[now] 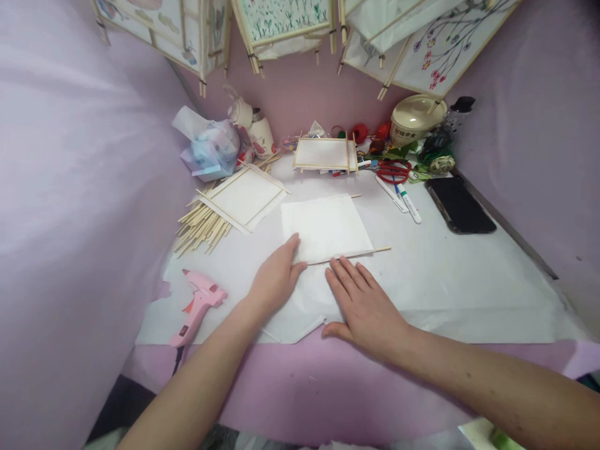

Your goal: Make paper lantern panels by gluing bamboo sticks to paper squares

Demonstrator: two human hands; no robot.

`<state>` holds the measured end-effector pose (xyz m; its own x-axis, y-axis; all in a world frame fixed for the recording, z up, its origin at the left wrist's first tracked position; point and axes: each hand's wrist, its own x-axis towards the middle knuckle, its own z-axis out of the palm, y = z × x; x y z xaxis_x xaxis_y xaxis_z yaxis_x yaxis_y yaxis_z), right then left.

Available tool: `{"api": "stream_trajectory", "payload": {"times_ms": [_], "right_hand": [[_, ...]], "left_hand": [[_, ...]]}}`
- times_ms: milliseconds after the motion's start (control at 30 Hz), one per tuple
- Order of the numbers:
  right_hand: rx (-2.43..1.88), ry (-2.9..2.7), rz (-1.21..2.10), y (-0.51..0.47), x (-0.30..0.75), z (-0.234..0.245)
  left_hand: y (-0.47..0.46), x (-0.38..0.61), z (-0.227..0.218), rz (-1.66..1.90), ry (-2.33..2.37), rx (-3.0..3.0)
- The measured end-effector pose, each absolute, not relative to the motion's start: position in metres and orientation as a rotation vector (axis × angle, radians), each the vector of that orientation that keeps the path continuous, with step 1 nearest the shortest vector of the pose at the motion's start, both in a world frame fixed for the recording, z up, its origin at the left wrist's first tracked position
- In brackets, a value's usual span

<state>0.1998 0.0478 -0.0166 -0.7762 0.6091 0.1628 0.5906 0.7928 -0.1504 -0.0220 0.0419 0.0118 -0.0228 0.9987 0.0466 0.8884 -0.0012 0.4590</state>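
Note:
A white paper sheet (325, 228) lies in the middle of the table, with thin wooden sticks at its near and far edges. The end of the near stick (383, 249) juts out to the right, and another stick tip (357, 196) shows at the far right corner. My left hand (280, 272) rests at the sheet's near left corner, its thumb and fingers apart. Flat on the table covering lies my right hand (363, 300), fingers stretched out, the fingertips at the sheet's near edge.
A pink glue gun (199, 306) lies at left, near a pile of sticks (204, 219) and a papered stick frame (246, 195). Another frame (325, 154) stands behind. Markers (409, 203), red-handled scissors (394, 170) and a phone (460, 204) are at right. Decorated lanterns (290, 28) hang above.

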Motion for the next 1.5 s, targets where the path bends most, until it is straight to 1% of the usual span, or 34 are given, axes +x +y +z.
{"api": "stream_trajectory", "payload": {"times_ms": [567,1000,1233,1500], "right_hand": [[-1.077,-2.706,0.148,0.057,0.195,-0.006],[-1.116,-2.685,0.099,0.061,0.188,-0.001],[-1.143,-2.646,0.125,0.065,0.183,0.003],[-1.165,-2.632,0.138,0.065,0.183,0.001]], "left_hand": [[0.041,-0.018,0.016,0.558,2.006,1.946],[0.042,-0.019,0.013,0.548,2.017,1.933],[0.042,-0.018,0.016,0.531,2.031,1.905],[0.040,0.000,0.009,0.511,2.079,2.138]]}}
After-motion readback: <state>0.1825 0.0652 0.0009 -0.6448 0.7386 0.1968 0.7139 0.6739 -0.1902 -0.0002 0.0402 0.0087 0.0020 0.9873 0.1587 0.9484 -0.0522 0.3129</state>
